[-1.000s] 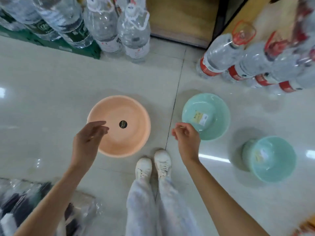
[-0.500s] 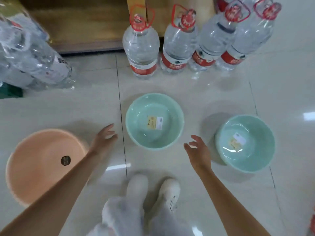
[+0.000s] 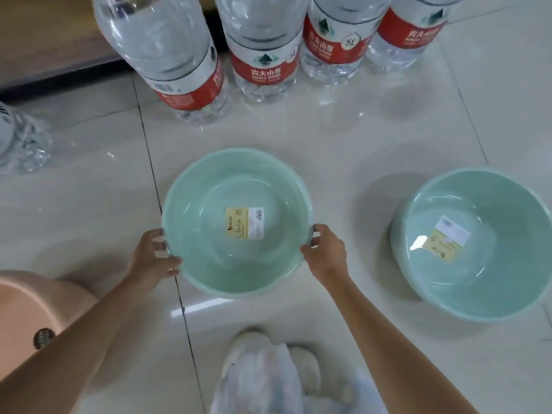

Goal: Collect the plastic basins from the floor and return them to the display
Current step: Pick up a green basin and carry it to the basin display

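Observation:
A mint-green plastic basin (image 3: 209, 264) with a yellow label inside sits on the tiled floor at the centre. My left hand (image 3: 152, 258) grips its left rim and my right hand (image 3: 325, 252) grips its right rim, thumbs over the edge. A second mint-green basin (image 3: 493, 282) rests on the floor to the right, untouched. A peach basin (image 3: 27, 306) lies at the left edge, partly cut off and partly behind my left forearm.
Several large 5 L water bottles with red labels (image 3: 263, 49) stand in a row just beyond the centre basin. Another bottle's base (image 3: 21, 144) shows at the far left. My white shoes (image 3: 301, 366) are below the basin. A dark shelf base (image 3: 59, 76) runs at top left.
The view has swung right and come closer to the floor. Both hands, open and apart before, have reached forward and closed on opposite rims of the centre green basin.

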